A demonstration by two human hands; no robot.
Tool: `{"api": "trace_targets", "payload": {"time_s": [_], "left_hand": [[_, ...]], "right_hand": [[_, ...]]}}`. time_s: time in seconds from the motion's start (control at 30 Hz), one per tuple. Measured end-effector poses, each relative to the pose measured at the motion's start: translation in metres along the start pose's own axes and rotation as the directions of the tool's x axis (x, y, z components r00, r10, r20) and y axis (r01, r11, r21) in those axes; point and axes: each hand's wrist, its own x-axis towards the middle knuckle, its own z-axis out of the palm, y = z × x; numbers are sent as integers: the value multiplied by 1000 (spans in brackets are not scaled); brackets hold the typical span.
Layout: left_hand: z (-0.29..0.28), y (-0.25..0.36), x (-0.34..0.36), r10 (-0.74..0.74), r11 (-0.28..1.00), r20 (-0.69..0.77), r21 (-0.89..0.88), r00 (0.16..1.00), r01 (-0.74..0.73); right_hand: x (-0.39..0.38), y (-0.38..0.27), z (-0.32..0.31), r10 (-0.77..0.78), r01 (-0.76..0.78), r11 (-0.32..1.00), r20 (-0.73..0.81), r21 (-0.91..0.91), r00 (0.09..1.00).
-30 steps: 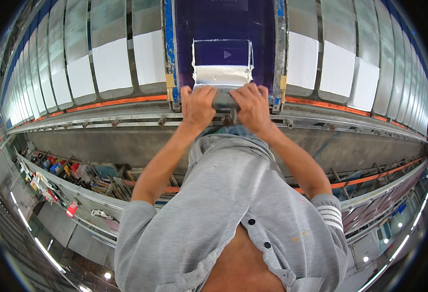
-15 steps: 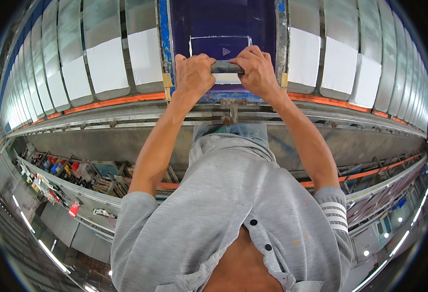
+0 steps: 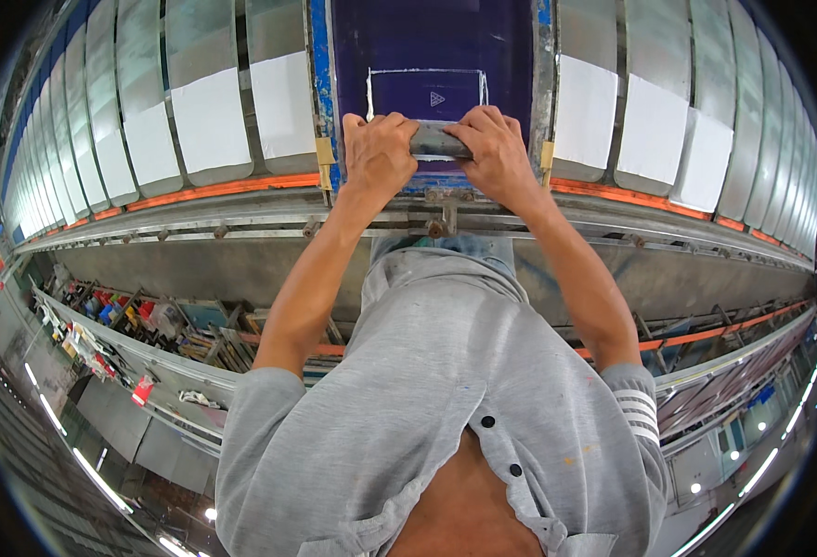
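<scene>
A grey-handled squeegee [image 3: 438,140] lies crosswise near the close end of a screen-printing frame [image 3: 323,65]. My left hand [image 3: 381,153] is closed round its left end and my right hand [image 3: 497,153] round its right end. Beneath it stretches the dark purple screen mesh [image 3: 427,37], marked with a white rectangular outline and a small triangle figure. Only a thin line of white shows along the squeegee's near side. Its blade is hidden under the handle and my fingers.
Rows of sloping metal boards run away on both sides, with white sheets [image 3: 209,121] on their near halves. An orange rail [image 3: 232,187] and a metal rail edge the table in front of me. Behind me stands a rack holding coloured containers [image 3: 121,316] and tools.
The squeegee has come slightly toward me with both hands, and its handle leans over more. Most of the white strip that showed below it is now covered.
</scene>
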Motion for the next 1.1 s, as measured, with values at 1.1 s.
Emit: {"api": "trace_targets", "payload": {"time_s": [1.1], "left_hand": [[-8, -30, -66, 62, 996, -221, -55, 973, -76]], "right_hand": [[49, 75, -1, 292, -418, 907, -637, -52, 713]]}}
